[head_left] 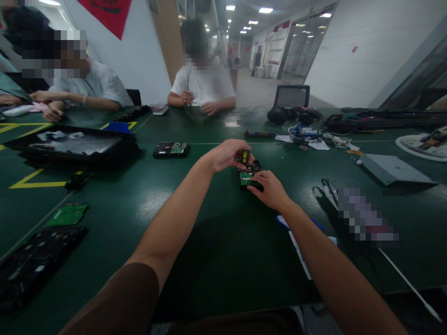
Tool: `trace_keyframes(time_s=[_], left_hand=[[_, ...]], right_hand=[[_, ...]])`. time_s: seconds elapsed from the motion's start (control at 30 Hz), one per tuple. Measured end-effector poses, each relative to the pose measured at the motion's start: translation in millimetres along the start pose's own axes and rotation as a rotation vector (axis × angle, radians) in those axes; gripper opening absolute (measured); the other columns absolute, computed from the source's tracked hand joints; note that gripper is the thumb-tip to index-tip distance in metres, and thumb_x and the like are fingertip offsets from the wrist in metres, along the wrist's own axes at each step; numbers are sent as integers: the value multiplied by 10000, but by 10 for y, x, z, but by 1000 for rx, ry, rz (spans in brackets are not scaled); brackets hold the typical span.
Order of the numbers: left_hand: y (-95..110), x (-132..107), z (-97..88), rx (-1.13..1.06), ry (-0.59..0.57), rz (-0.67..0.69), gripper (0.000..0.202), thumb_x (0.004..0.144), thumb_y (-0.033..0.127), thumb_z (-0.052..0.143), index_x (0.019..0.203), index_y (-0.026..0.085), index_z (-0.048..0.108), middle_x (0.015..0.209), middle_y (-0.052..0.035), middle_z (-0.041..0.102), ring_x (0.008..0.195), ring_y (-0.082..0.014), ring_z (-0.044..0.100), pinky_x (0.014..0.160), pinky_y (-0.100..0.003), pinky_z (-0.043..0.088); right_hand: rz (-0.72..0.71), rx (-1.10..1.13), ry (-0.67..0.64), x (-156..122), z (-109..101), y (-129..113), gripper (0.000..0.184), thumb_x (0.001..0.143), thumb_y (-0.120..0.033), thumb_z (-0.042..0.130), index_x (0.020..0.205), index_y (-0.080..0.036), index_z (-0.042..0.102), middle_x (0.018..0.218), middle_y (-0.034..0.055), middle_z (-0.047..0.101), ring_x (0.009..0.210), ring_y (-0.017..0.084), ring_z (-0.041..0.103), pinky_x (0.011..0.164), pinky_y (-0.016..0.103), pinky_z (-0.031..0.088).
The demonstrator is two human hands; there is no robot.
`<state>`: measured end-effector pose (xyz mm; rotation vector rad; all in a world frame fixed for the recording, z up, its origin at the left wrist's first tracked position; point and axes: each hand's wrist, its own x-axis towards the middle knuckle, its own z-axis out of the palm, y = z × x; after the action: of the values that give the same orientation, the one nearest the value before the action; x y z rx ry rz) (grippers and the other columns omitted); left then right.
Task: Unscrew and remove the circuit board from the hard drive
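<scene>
My left hand (228, 156) is closed around the yellow-and-black handle of a screwdriver (245, 157), held upright over a small black device with a green circuit board (246, 178). The screwdriver's tip is too small to make out. My right hand (270, 188) grips the near right edge of that device, fingers wrapped on its side. Part of the device is hidden behind both hands. Beyond my left forearm lies a similar black unit with a circuit board (172, 149).
A black tray (118, 151) stands at the left, with a green circuit board (68, 214) and black panel (38, 263) nearer me. At right are a grey metal box (396, 170), cables (303, 132) and a white round grille (419, 146). Two people sit across the table (223, 260).
</scene>
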<state>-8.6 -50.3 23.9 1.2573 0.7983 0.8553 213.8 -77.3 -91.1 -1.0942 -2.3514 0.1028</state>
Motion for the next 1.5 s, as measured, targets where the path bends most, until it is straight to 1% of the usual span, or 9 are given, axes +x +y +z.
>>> trace_keyframes(time_s=[0.2,0.33,0.43,0.53,0.7,0.97,1.2,1.37,1.5], left_hand=[[4,19,-34,75,87,50,141,802,254,667,854,126,696,912,-109,679,841,-180,620,716,-317,528],[25,-18,-11,62,-11,30,183,837,273,637,891,112,707,916,-129,695,835,-191,641,687,-317,524],[22,-25,9,-14,-26,-10,179,840,287,645,898,120,674,884,-138,713,841,-218,673,706,-346,541],[10,-2,-12,-25,1,-3,159,832,274,652,879,124,673,882,-130,708,865,-214,668,752,-353,552],[22,10,-56,82,91,21,158,835,258,659,878,121,725,897,-110,671,831,-174,614,740,-329,542],[31,-12,-2,-58,1,-8,130,850,233,623,896,116,655,867,-136,710,848,-219,665,807,-428,555],[21,-5,-47,88,48,36,186,856,274,612,875,123,720,874,-101,681,787,-158,621,671,-280,503],[36,-30,-2,48,39,19,174,844,275,661,930,124,676,888,-130,723,824,-199,682,721,-325,528],[35,-34,18,13,0,14,150,850,261,643,896,120,661,910,-145,737,861,-221,703,731,-346,554]], right_hand=[[-2,11,-2,-3,0,6,271,933,-403,675,1135,-234,738,1151,118,673,1094,304,597,954,514,514],[2,10,-10,-2,-10,-5,271,928,-403,680,1138,-241,734,1156,115,673,1095,305,596,957,520,510],[12,12,-14,-1,-20,-17,263,921,-394,691,1136,-250,736,1154,113,676,1086,306,596,955,523,510],[18,10,-10,-2,-25,-21,264,925,-399,686,1139,-252,734,1154,111,675,1087,306,595,945,515,515],[10,13,-17,-2,-21,-11,269,932,-412,675,1130,-239,736,1154,116,671,1082,304,595,962,514,510],[7,10,-16,3,-24,-16,266,935,-411,675,1126,-235,728,1146,112,670,1078,298,594,950,502,514],[17,8,-10,2,-29,-27,259,930,-407,680,1122,-239,728,1140,108,671,1080,299,597,951,504,518],[18,10,-5,-2,-25,-25,249,928,-395,683,1129,-255,727,1149,104,670,1080,300,594,934,506,518],[15,5,-10,0,-20,-20,260,929,-412,680,1119,-241,729,1139,110,672,1081,300,594,950,501,514]])
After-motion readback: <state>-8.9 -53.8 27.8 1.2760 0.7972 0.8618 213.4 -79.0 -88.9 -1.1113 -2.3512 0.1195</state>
